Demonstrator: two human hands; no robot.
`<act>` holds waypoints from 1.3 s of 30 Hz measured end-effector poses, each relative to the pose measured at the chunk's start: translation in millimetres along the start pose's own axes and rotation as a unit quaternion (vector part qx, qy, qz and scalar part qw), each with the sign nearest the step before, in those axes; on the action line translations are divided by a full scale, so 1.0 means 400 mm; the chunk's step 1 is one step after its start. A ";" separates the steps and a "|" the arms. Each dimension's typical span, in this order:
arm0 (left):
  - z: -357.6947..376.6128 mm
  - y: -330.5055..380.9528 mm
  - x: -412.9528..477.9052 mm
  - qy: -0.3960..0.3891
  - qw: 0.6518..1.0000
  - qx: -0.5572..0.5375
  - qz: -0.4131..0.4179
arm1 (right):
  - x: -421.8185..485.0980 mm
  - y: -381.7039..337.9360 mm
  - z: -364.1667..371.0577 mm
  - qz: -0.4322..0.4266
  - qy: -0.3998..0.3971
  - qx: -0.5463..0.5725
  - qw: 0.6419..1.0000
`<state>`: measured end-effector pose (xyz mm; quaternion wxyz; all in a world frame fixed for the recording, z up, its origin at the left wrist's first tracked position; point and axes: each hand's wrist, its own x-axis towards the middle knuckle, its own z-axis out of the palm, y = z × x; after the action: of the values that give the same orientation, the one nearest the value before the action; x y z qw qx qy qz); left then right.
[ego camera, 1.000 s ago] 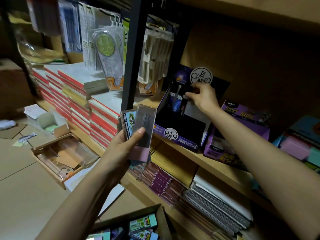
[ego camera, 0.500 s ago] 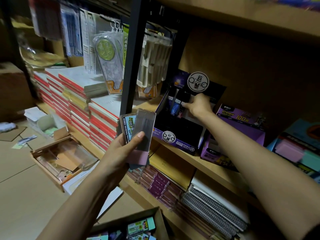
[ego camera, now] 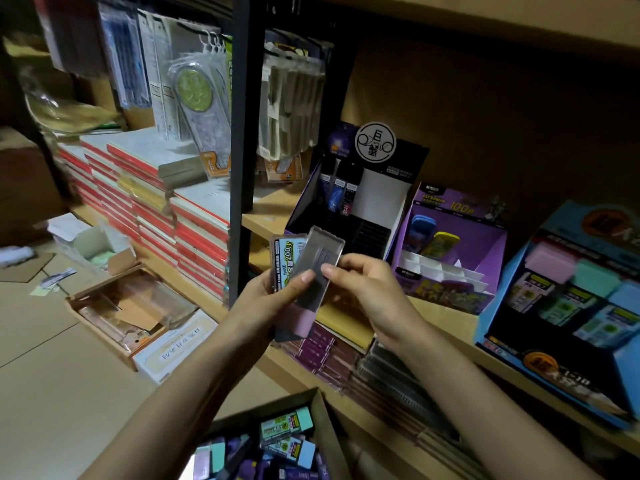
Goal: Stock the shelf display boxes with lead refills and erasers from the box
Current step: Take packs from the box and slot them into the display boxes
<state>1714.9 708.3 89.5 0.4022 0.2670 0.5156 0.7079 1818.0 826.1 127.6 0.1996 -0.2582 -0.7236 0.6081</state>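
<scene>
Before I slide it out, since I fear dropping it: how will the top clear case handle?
Probably stiff: the clear case looks flat and hard-edged in the right hand. Likely light: the left hand holds several. Its glossy face may slip.

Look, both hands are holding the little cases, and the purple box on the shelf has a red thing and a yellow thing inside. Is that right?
Almost. The head view shows a blue thing, not red, beside the yellow thing inside the purple box. The left hand and right hand do both hold the little cases.
</scene>
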 end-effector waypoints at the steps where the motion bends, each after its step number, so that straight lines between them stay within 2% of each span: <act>1: 0.004 -0.003 -0.002 -0.001 1.000 0.000 -0.002 | -0.005 0.002 -0.006 -0.002 0.010 0.005 1.000; 5: 0.011 -0.009 -0.003 0.006 1.000 -0.010 -0.018 | -0.014 -0.015 -0.050 -0.011 0.054 0.009 0.998; 9: 0.019 -0.020 0.005 -0.009 0.998 -0.047 -0.034 | -0.018 -0.026 -0.074 -0.039 0.071 -0.111 0.991; 14: 0.050 -0.041 0.013 -0.040 0.992 -0.105 -0.053 | -0.030 -0.008 -0.020 -0.111 0.093 -0.238 0.960; 20: 0.052 -0.050 0.018 -0.067 0.989 -0.111 -0.073 | -0.050 0.021 0.033 -0.158 0.073 -0.278 0.945; 23: 0.046 -0.046 0.017 -0.045 0.992 -0.104 -0.050 | -0.056 0.023 0.038 -0.170 0.005 -0.287 0.943; 25: 0.042 -0.042 0.014 -0.013 0.994 -0.101 -0.029 | -0.055 0.012 0.028 -0.168 -0.004 -0.247 0.954; 27: 0.045 -0.035 0.012 0.016 0.992 -0.121 -0.018 | -0.050 0.009 0.010 -0.151 0.049 -0.181 0.971; 29: 0.047 -0.025 0.014 0.040 0.989 -0.144 0.009 | -0.053 0.017 -0.007 -0.059 0.073 -0.105 0.990; 30: 0.050 -0.019 0.012 0.048 0.988 -0.144 0.022 | -0.059 0.023 -0.010 0.011 0.041 -0.048 0.998; 32: 0.053 -0.013 0.008 0.053 0.990 -0.125 0.037 | -0.074 0.041 -0.002 0.130 -0.058 0.116 0.983; 34: 0.055 -0.013 0.002 0.050 0.994 -0.097 0.031 | -0.084 0.055 0.015 0.169 -0.105 0.242 0.950; 36: 0.055 -0.015 -0.002 0.041 0.996 -0.072 0.017 | -0.085 0.067 0.027 0.171 -0.094 0.292 0.936; 39: 0.037 -0.008 -0.003 0.036 0.997 -0.062 0.006 | -0.076 0.070 0.017 0.161 -0.033 0.352 0.921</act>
<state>1728.1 715.4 91.4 0.3946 0.2190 0.4833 0.7502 1841.4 805.7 99.5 0.1530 -0.2638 -0.4177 0.8559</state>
